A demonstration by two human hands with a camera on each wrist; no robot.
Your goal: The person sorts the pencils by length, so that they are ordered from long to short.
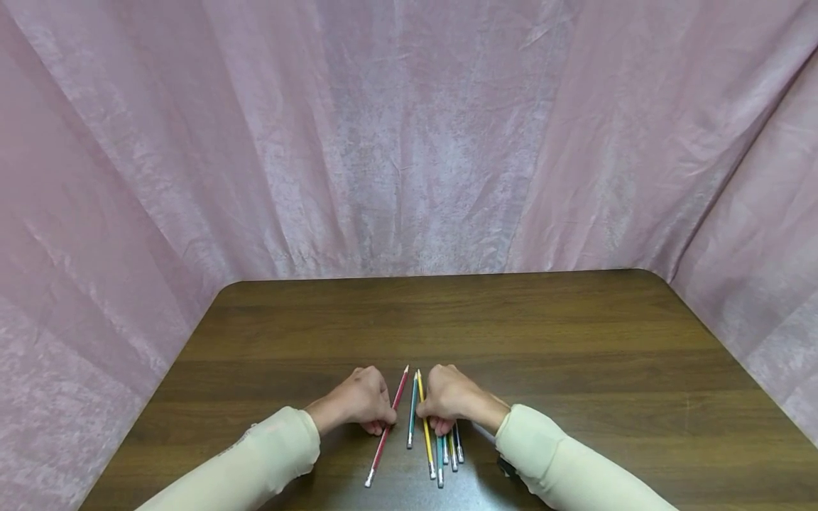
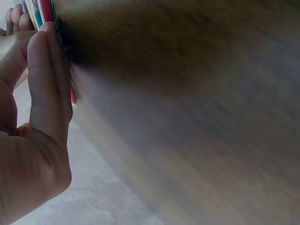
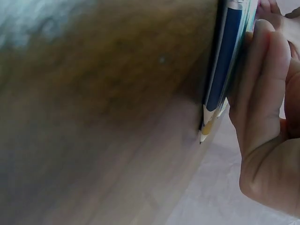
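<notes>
On the brown table, my left hand (image 1: 362, 399) pinches a red pencil (image 1: 380, 453) near its middle; the pencil slants with its point away from me and its eraser end near. My right hand (image 1: 454, 394) has thumb and fingertips at a yellow pencil (image 1: 429, 447), pinching it. Between the hands lies a teal pencil (image 1: 412, 419). Several more pencils, among them another teal one (image 1: 439, 465), stick out from under the right hand, which hides their far parts. A dark blue pencil (image 3: 226, 56) shows beside the fingers in the right wrist view.
The wooden table (image 1: 575, 319) has rounded far corners. Pink velvety curtains (image 1: 396, 142) hang behind it and along both sides. Pale sleeves (image 1: 268, 454) cover both forearms.
</notes>
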